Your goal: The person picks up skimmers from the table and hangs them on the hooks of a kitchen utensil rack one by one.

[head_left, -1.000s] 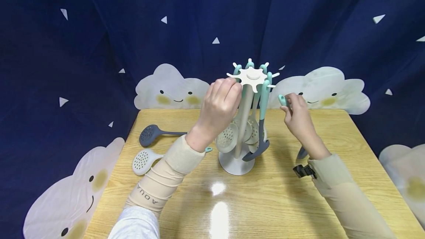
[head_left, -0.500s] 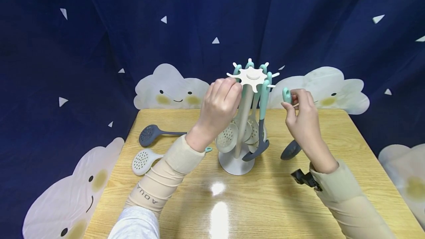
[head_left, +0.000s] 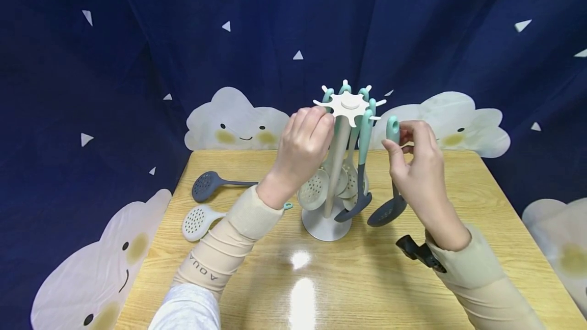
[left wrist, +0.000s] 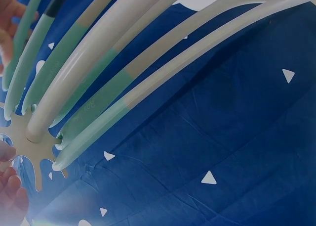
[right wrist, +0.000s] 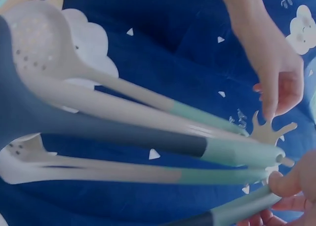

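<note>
A white utensil rack [head_left: 338,177] with a star-shaped top stands on the table. My left hand [head_left: 304,139] grips one of the top's arms, and the right wrist view shows the thumb and fingers of that hand [right wrist: 279,82] pinching it. Several mint-handled utensils hang from the rack, among them pale slotted spoons [head_left: 314,191] and a dark-headed utensil [head_left: 355,210]. To the right of the rack, my right hand [head_left: 419,164] pinches a dark spoon [head_left: 387,212] near the top of its mint handle. The spoon hangs head down, its handle's looped end above my fingers, close to the rack.
On the table's left lie a dark slotted spoon [head_left: 205,186] and a white slotted turner [head_left: 197,223], partly covered by my left arm. Behind the wooden table [head_left: 348,289] hangs a blue curtain [head_left: 257,24] with white cloud shapes.
My right hand has turned the dark spoon more upright, and its head has swung left into view, nearer the rack. The left hand has kept its grip on the rack.
</note>
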Action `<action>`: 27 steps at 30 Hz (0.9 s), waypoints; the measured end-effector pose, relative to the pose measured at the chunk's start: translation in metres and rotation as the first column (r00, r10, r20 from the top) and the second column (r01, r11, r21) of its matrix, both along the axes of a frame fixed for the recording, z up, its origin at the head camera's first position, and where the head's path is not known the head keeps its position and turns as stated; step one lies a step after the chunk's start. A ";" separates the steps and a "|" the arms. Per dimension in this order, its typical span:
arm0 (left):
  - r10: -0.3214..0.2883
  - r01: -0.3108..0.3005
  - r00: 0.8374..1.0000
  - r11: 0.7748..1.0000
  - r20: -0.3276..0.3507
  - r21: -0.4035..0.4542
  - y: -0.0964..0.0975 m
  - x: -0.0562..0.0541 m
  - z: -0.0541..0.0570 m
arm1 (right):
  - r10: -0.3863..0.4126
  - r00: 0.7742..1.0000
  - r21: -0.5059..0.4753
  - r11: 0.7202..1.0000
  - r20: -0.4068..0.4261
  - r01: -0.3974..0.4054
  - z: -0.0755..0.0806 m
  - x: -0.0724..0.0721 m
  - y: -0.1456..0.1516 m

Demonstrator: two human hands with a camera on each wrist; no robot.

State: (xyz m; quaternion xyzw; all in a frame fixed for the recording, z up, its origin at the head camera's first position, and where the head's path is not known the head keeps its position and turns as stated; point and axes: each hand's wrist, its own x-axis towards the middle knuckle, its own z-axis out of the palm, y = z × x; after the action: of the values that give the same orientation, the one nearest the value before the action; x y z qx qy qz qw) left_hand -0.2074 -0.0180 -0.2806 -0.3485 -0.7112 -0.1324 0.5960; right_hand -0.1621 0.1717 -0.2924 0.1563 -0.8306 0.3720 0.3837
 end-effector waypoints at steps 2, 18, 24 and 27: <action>-0.001 0.001 1.000 1.000 -0.001 0.000 0.000 0.000 0.000 | 0.006 1.000 -0.001 1.000 -0.010 -0.006 0.002 0.002 -0.003; -0.001 0.001 1.000 1.000 0.000 -0.001 0.000 0.000 0.001 | 0.066 0.993 -0.019 0.997 -0.095 -0.068 0.017 0.017 -0.028; 0.001 -0.001 1.000 1.000 0.002 0.001 0.000 0.000 0.000 | 0.111 0.987 -0.018 0.993 -0.116 -0.113 0.017 0.017 -0.037; -0.003 0.003 1.000 1.000 0.003 0.003 -0.001 0.001 0.001 | 0.130 0.984 -0.014 0.991 -0.122 -0.133 0.016 0.016 -0.041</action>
State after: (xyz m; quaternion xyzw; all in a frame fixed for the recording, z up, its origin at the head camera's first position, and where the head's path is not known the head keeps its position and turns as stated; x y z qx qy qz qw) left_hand -0.2068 -0.0187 -0.2801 -0.3484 -0.7116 -0.1348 0.5950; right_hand -0.1458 0.1310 -0.2764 0.2288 -0.7896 0.3954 0.4096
